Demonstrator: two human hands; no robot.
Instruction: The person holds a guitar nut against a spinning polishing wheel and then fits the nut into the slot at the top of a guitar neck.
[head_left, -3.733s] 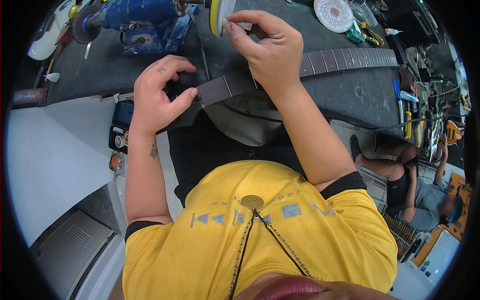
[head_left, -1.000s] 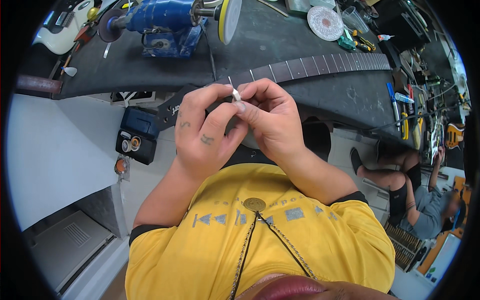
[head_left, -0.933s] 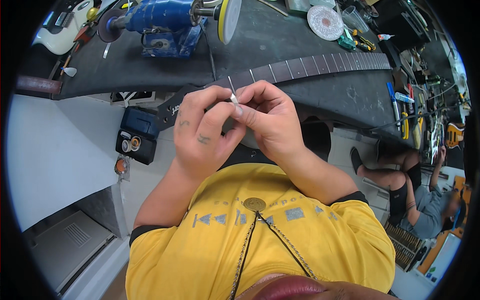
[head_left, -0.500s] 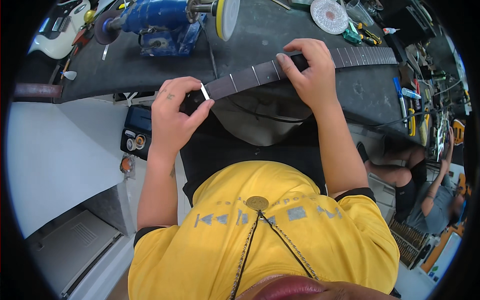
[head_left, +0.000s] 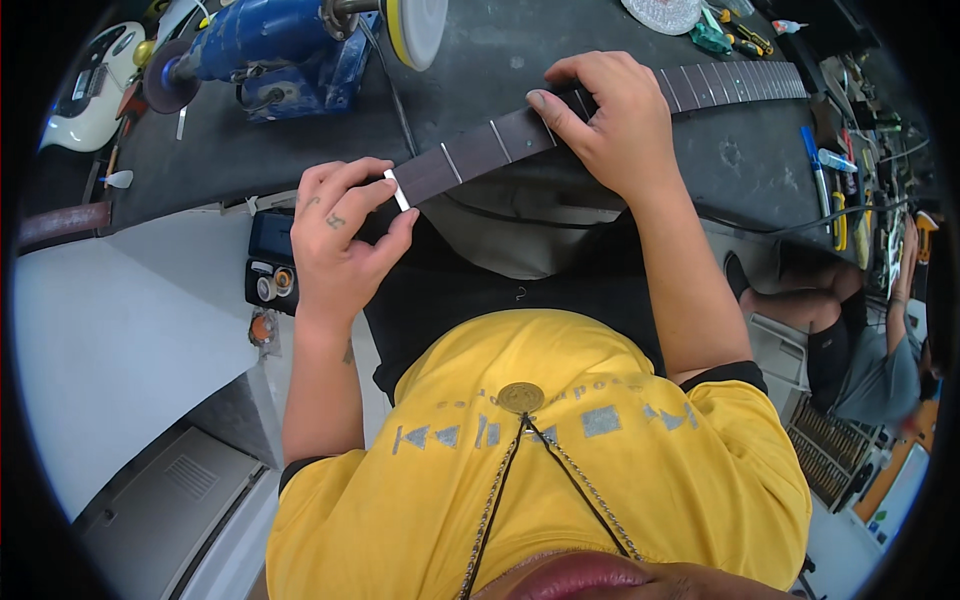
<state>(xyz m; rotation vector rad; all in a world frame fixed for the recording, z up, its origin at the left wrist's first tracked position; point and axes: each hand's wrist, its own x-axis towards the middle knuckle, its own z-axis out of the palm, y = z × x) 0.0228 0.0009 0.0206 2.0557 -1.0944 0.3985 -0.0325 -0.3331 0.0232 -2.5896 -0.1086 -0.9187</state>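
Note:
A guitar neck [head_left: 470, 160] with a dark fretboard and metal frets lies at a slant, its left end nearer me and its right part over the dark workbench. At its left end a white nut [head_left: 397, 190] sits crosswise. My left hand [head_left: 340, 235] pinches this nut, fingertips at its far end and thumb at its near end. The headstock is mostly hidden by that hand. Farther right, my right hand [head_left: 620, 130] grips the neck, thumb along the fretboard side and fingers over the far edge.
A blue bench grinder [head_left: 270, 55] with a yellow-and-white wheel [head_left: 418, 30] stands at the far left, near a white electric guitar [head_left: 95, 95]. Black cable [head_left: 398, 110] crosses the workbench [head_left: 300, 145]. A blue marker [head_left: 812, 165] lies right. Another person [head_left: 865, 375] sits at far right.
The view has shifted, so the grinder appears farther left and higher. The neck's left end and my left hand sit slightly more left. Both hands keep their hold.

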